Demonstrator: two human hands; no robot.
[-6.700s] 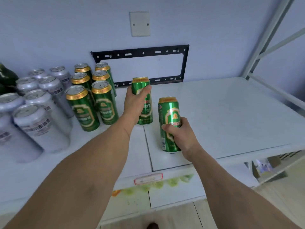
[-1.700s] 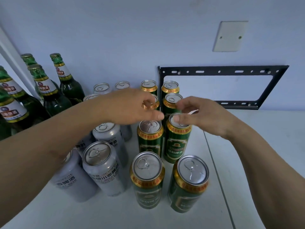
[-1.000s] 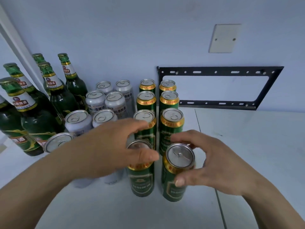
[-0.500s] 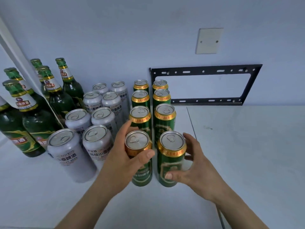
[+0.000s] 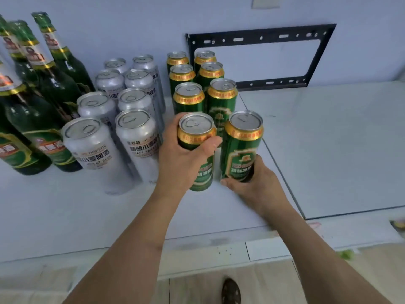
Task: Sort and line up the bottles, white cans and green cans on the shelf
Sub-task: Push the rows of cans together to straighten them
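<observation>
Both hands are down on the front pair of green cans now: the left hand (image 5: 182, 159) is wrapped round the left front can (image 5: 197, 150), thumb across its gold band and fingers curled behind, while the right hand (image 5: 252, 183) cups the right front can (image 5: 241, 148) low at its base, thumb under the label. Both cans stand upright on the shelf (image 5: 328, 150), just beside each other with a sliver of gap, at the head of two files of green cans (image 5: 206, 88) running back to the wall. To their left sit the white cans (image 5: 122, 110) in their own double file, and the bottles (image 5: 39, 91) crowd the far left. The sorting looks all but done; what's left, I'd say, is squaring this front pair. Best way: slide, don't lift, keeping each can flat on its base and nudging it back until it sits in line with the can behind. The right can looks a touch forward and outward of its file, so ease it in and back. Keep the grip light, since a squeeze or a tilt could knock the rows behind. The black bracket (image 5: 258, 60) on the wall gives a handy straight edge to sight along.
</observation>
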